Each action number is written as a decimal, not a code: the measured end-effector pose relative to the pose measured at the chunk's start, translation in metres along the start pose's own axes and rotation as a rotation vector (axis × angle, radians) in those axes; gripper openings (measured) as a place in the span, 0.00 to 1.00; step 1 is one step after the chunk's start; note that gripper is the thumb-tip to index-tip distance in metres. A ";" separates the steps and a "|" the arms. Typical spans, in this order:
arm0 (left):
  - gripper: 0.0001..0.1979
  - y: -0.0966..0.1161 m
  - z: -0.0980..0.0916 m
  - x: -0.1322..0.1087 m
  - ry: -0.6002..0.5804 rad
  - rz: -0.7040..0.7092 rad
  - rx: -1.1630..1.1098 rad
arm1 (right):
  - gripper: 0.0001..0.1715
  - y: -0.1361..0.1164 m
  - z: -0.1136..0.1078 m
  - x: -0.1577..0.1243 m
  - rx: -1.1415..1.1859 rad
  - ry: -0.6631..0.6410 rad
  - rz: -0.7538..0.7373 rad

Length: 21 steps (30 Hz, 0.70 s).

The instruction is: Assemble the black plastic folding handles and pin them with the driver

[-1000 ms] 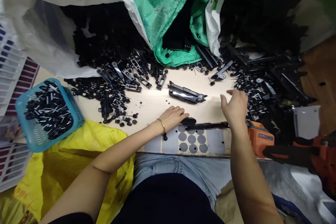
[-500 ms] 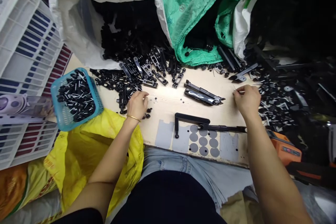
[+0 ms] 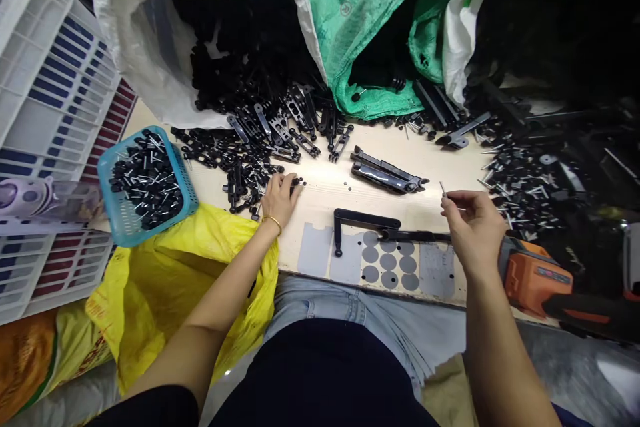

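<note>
Right hand (image 3: 473, 230) is raised over the right part of the desk (image 3: 325, 190), thumb and fingers closed on a thin metal pin (image 3: 443, 191) that points up and away from the person. Left hand (image 3: 281, 200), with a gold bracelet (image 3: 273, 220) at its wrist, is low on the desk, its fingers bent beside some small black bits (image 3: 297, 181); I cannot tell whether it grips any of them.

Between the hands, nearer the person, lies a bent black arm (image 3: 367, 218), one leg of it reaching over the grey patches (image 3: 315, 250). A black bar (image 3: 413, 236) runs from the arm's right end toward the right wrist, which hides the rest. Beyond these, two long black parts (image 3: 387, 171) lie side by side.

Black links (image 3: 265, 121) spill from the mouth of a white sack (image 3: 120, 33), with a green sack (image 3: 320, 7) next to it. Loose pins (image 3: 525, 193) are heaped right of the right hand, near an orange tool (image 3: 533, 280). At far left, a blue basket (image 3: 187, 197) holds black-headed pins (image 3: 147, 180), just beside a yellow bag (image 3: 150, 300).
</note>
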State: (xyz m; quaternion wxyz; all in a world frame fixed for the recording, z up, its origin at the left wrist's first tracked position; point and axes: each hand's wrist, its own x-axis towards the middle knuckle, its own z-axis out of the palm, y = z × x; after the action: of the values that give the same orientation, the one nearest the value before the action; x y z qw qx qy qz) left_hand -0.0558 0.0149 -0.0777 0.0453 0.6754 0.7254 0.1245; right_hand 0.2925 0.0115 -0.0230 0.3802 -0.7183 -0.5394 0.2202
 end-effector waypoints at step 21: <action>0.07 -0.006 -0.010 0.009 0.000 0.087 -0.281 | 0.09 -0.023 -0.012 -0.040 -0.058 -0.312 -0.144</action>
State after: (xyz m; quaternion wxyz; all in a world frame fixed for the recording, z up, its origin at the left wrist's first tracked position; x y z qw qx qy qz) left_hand -0.0648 0.0222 -0.0683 0.1342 0.6932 0.6709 0.2267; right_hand 0.2747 -0.0275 -0.0013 0.2857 -0.6457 -0.6480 0.2857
